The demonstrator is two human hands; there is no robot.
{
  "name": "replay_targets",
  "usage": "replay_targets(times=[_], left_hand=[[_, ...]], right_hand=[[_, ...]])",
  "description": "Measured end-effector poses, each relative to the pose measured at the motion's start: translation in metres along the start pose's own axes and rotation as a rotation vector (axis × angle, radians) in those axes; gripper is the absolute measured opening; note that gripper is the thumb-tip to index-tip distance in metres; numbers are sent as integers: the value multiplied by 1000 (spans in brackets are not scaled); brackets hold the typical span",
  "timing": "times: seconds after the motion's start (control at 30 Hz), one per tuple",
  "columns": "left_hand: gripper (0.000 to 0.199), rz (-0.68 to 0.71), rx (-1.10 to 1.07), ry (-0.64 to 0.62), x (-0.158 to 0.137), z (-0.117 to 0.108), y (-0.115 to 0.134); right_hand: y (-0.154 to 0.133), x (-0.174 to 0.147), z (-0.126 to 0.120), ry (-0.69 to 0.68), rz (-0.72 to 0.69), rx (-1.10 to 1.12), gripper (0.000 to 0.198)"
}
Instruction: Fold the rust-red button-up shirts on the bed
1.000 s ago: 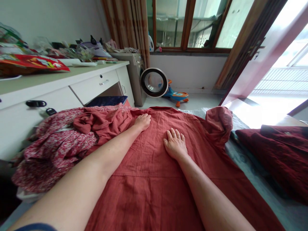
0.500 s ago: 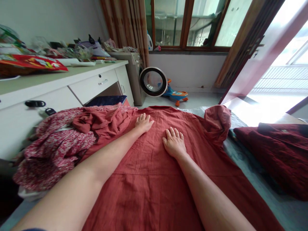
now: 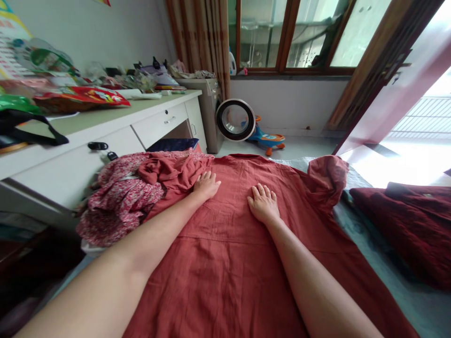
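A rust-red garment (image 3: 225,263), which looks like a shirt or dress, lies spread out in front of me with its collar end away from me. My left hand (image 3: 206,186) rests flat on its upper left part, fingers stretched out. On the right of the upper part, my right hand (image 3: 263,203) lies palm down with fingers slightly spread. Neither hand grips the cloth. One sleeve (image 3: 326,178) is bunched at the far right; the cloth at the left is crumpled beside a pink-and-white patterned garment (image 3: 120,206).
Folded dark red clothing (image 3: 405,230) lies on the grey-blue sheet (image 3: 380,277) at right. A white desk (image 3: 120,164) with packets runs along the left. Beyond are a washing machine with its round door (image 3: 235,120) open and a blue ride-on toy (image 3: 266,138).
My view has turned left, so the room appears shifted right. My left hand has slid left and slightly nearer across the garment, widening the gap between my hands.
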State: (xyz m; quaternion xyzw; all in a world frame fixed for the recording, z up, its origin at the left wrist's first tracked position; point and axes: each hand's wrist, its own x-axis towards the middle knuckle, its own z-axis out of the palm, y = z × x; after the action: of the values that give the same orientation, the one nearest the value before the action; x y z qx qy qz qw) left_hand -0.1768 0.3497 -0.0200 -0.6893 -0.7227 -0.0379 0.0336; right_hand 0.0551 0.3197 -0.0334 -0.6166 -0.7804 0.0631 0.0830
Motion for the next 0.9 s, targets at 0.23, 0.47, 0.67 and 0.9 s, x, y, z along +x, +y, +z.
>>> replay_targets(times=[0.23,0.47,0.67,0.9], left_hand=[[64,370,-144,-20,-99,2,82],[71,150,-83,-115,-123,-6,34],[72,-63,-55,-113,-135,-5,-10],[69,-99,-16,-57,-139,0,-24]], right_hand=[[3,-2,-1,35,-25,-26,52],[3,-3,-1,58,-38,-39,51],[12,-2,-5,-18,-94,-71,55],[56,-2,-16,-126,-71,-132,64]])
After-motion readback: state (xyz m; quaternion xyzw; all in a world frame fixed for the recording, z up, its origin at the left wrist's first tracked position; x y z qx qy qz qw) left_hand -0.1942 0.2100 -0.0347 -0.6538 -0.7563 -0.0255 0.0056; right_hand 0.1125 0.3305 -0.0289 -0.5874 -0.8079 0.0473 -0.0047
